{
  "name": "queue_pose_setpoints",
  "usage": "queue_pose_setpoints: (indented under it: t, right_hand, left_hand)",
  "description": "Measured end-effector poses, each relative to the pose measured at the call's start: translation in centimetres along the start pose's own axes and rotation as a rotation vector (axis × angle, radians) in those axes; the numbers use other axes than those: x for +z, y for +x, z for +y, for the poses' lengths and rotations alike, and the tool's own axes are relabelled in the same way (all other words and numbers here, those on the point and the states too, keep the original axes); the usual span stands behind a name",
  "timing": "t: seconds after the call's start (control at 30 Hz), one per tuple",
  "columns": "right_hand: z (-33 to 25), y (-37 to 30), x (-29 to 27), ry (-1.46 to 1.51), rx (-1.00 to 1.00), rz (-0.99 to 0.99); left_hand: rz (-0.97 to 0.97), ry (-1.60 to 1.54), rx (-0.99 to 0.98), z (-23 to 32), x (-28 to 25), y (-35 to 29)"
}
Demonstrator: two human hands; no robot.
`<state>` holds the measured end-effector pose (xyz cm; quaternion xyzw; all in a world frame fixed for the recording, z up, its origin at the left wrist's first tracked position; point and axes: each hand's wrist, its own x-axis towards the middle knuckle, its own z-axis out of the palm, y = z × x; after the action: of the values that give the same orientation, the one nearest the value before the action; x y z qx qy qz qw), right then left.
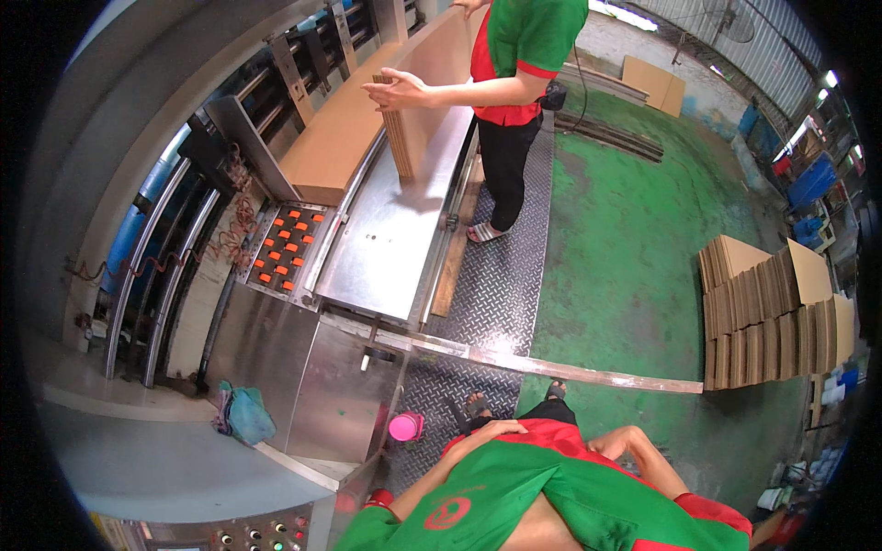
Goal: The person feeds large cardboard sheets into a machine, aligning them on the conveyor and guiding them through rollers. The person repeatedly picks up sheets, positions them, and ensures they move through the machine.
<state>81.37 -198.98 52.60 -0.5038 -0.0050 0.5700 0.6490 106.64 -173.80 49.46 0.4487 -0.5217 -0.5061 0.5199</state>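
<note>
My left hand point(499, 430) lies against the front of my green and red shirt point(514, 482) at the waist, its fingers stretched out and holding nothing I can see. At the other side of my waist rests my right hand point(614, 443), wrist bent and fingers mostly hidden. Ahead, a co-worker in a matching shirt stands at a steel table point(377, 248). One of that person's hands point(400, 90) presses on the edge of an upright stack of cardboard sheets point(404, 142). More brown cardboard point(331, 138) lies flat in the machine beside it.
A pink round-topped object point(405, 425) stands near my feet, by a steel cabinet point(335, 390). A floor rail point(588, 375) crosses ahead of me. Bundled cardboard point(772, 312) is piled on the right. Buttons fill a control panel point(248, 534) at lower left; a teal cloth point(246, 415) hangs above it.
</note>
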Motion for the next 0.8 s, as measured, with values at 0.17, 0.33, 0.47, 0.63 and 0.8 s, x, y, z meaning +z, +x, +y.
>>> queue_pose_setpoints:
  t: [0.17,0.33,0.47,0.63,0.8]
  right_hand:
    - [1.4,0.3,-0.4,0.020,0.036,0.026]
    - [0.8,0.1,0.2,0.006,0.016,0.058]
    - [1.2,0.3,0.7,0.017,-0.041,0.040]
    - [1.8,-0.3,2.1,0.056,-0.110,0.162]
    - [-0.5,-2.7,2.8,0.014,-0.130,0.247]
  left_hand:
    - [-0.111,0.011,-0.109,-1.7,-0.1,0.6]
    - [-0.134,0.123,-0.196,0.0,-0.4,2.0]
    - [-0.177,0.117,-0.224,2.6,-0.5,3.6]
    - [-0.211,0.130,-0.173,3.8,-0.7,5.6]
    - [-0.272,0.116,-0.187,3.8,-0.9,7.1]
